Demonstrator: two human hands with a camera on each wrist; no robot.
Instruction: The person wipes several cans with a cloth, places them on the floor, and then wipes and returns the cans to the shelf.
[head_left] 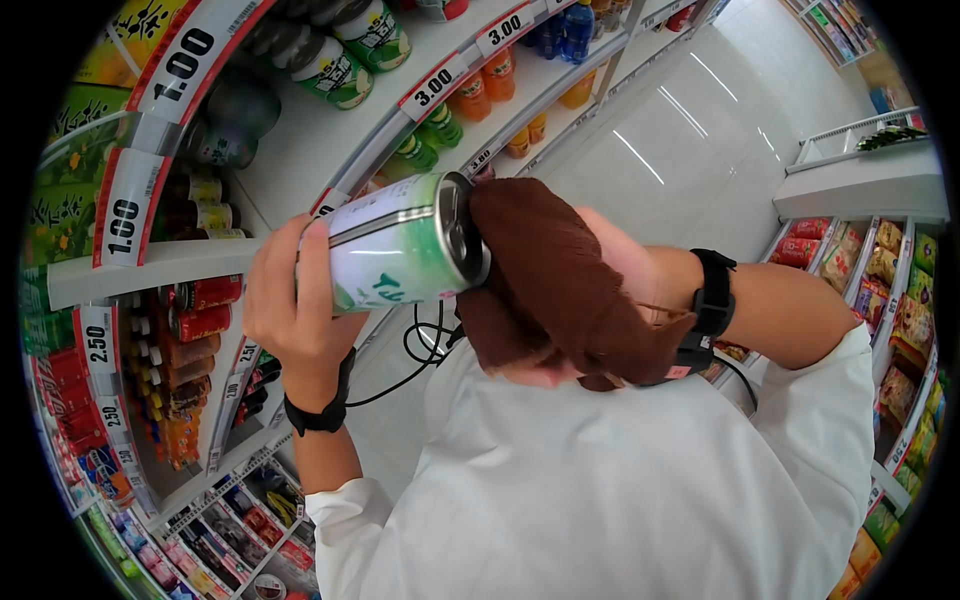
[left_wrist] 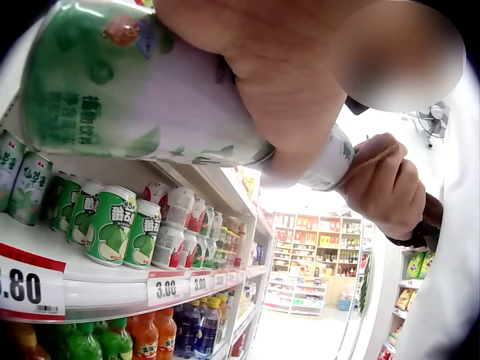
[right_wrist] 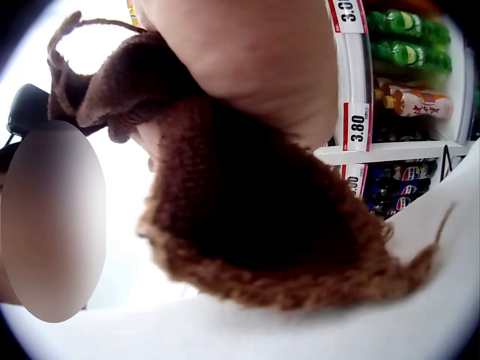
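My left hand (head_left: 290, 290) grips a white and green drink can (head_left: 395, 285), holding it tilted in front of my chest. The can's metal end faces right, and its green printed side shows large in the left wrist view. A brown cloth (head_left: 560, 280) is bunched in my right hand (head_left: 618, 255), its edge right at the can's metal end. Folds of cloth hide most of the right fingers in the head view. In the left wrist view the right hand (left_wrist: 386, 187) is curled at the can's far end. Cloth (right_wrist: 262, 217) hangs below the palm in the right wrist view.
Shelves of drinks with price labels (head_left: 435, 87) curve along my left, holding green cans (left_wrist: 112, 225) and bottles (left_wrist: 154, 334). Snack packets (head_left: 805, 240) fill a rack on the right. Tiled floor (head_left: 660, 130) runs between them. A black cable (head_left: 400, 375) hangs near my left wrist.
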